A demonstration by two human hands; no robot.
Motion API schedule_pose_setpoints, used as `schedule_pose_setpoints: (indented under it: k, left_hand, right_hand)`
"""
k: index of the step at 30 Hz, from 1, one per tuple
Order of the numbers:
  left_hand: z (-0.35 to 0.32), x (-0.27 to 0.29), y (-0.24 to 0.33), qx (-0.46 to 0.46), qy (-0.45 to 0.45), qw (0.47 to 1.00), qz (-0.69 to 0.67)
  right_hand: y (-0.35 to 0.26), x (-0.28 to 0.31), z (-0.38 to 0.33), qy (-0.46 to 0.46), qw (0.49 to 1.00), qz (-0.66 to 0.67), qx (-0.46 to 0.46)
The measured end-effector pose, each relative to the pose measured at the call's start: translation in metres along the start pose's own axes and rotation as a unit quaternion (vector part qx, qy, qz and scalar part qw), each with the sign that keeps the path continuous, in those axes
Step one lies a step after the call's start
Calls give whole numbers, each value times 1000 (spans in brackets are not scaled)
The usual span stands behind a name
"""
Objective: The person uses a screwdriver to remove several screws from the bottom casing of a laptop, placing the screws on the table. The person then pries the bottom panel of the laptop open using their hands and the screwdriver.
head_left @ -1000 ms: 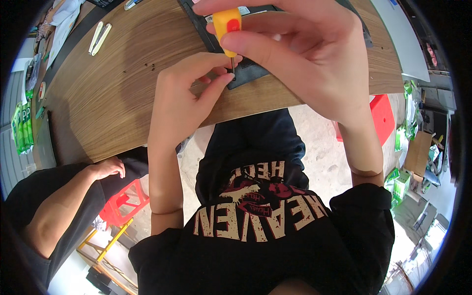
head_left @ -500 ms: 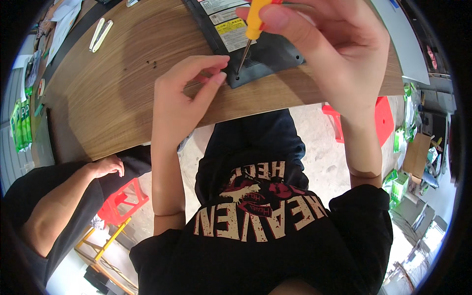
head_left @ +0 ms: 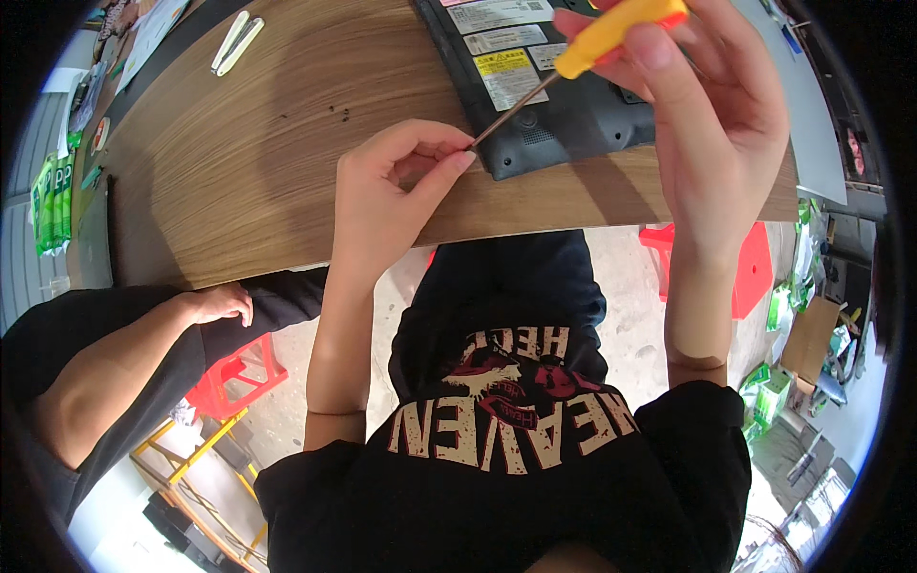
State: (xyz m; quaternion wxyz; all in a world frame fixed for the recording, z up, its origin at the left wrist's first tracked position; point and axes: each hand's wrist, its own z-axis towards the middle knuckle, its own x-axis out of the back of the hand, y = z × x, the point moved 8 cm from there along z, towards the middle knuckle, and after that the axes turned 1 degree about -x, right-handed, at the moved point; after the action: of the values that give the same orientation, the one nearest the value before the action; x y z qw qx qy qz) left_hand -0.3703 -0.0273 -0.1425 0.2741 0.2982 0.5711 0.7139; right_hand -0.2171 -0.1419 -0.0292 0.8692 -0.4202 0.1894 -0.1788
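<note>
Printed in large cream capitals across the black shirt (head_left: 430, 497). Printed too finely to read on the white label (head_left: 501, 12) and the yellow-topped label (head_left: 510, 81) of the dark laptop (head_left: 578, 119). Lettered boldly on green packages (head_left: 53, 212).

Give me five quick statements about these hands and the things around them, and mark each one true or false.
1. The right hand holds a yellow screwdriver. True.
2. The left hand has its fingertips at the screwdriver's tip. True.
3. The dark laptop lies underside up on the table. True.
4. The slim white tool lies right of the laptop. False: the slim white tool lies left of it.
5. The stool at the right is blue. False: that stool is red.
</note>
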Motion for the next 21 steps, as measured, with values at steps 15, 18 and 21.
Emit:
schedule_pose_setpoints:
  k: [15,18,21]
  left_hand:
    - [19,103,-15,-55,138,913,379]
    - [18,107,-22,-40,136,913,382]
    - [20,113,-30,-8,126,930,346]
  right_hand:
    - [-8,95,-42,139,976,-163,-41]
    - [-11,101,-43,165,969,-181,-45]
    - [-21,114,-42,161,969,-185,-33]
